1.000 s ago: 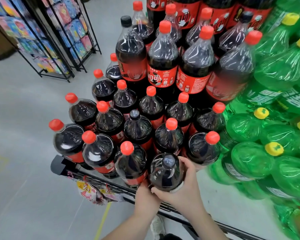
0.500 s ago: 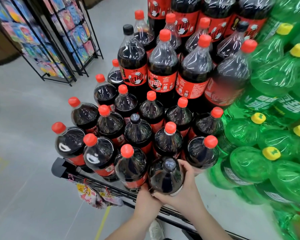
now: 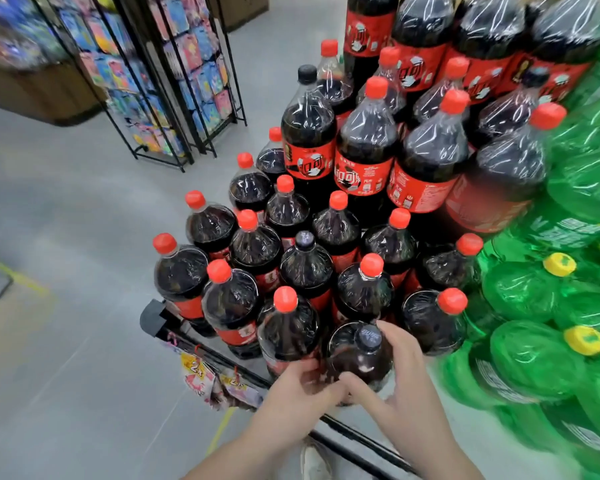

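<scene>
The black-capped cola bottle [image 3: 357, 362] is held upright at the display's front edge, just beside a red-capped bottle [image 3: 288, 327]. It is gripped low by the left hand [image 3: 291, 393] and wrapped at the shoulder by the right hand [image 3: 406, 372], presumably because of its weight.

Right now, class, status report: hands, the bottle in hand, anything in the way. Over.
Gripping the black-capped cola bottle: left hand low, right hand round its shoulder. Bottle standing, front row. Tight on its left a red-capped bottle, green bottles close right.
</scene>
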### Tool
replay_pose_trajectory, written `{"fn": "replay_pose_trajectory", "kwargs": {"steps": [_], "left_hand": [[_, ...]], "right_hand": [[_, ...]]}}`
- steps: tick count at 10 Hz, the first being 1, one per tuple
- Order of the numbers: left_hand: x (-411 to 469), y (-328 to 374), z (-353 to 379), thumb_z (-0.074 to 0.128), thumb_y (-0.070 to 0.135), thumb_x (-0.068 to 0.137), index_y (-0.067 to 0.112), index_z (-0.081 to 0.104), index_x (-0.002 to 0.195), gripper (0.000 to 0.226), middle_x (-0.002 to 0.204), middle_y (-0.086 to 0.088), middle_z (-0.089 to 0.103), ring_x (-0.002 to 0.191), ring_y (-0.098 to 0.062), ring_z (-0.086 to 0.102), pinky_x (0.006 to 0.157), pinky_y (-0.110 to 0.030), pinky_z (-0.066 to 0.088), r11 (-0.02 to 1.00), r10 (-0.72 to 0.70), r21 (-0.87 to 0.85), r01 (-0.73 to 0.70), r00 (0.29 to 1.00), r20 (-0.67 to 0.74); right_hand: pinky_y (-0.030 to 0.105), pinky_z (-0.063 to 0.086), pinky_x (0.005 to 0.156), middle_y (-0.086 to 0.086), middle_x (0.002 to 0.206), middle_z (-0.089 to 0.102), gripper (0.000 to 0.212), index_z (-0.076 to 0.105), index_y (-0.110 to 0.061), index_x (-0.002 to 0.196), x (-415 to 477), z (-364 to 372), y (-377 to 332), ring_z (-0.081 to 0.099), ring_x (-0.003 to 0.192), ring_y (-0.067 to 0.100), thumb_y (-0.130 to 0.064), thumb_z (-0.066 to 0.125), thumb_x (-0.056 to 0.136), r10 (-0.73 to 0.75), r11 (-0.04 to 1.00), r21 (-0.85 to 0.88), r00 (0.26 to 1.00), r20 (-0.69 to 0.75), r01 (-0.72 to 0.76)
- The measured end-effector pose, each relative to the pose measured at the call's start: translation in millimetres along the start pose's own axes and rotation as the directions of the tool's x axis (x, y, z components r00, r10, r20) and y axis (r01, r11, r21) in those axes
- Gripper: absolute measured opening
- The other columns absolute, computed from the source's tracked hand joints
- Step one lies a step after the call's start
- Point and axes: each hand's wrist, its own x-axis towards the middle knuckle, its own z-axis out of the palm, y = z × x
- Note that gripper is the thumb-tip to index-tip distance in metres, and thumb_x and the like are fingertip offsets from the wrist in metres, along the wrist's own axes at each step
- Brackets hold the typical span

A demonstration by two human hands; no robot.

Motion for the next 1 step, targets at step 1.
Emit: {"fn": "replay_pose_trajectory", "kwargs": {"steps": [1], "left_hand": [[-17.4, 19.9, -13.7, 0.086, 0.065, 0.062, 0.029, 0.064, 0.124, 0.075, 0.121, 0.012, 0.073, 0.103, 0.003, 0.072, 0.102, -0.030, 0.057, 0.999, 0.028, 0.019, -0.027, 0.999, -0.030]], "right_hand": [[0.008, 0.028, 0.113, -0.013, 0.149, 0.046, 0.092, 0.048, -0.023, 0.149, 9.1, -4.6, -18.3, 0.041, 0.145, 0.001, -0.080, 0.068, 0.079, -0.081, 0.997, -0.015, 0.995, -0.049, 0.081]]}}
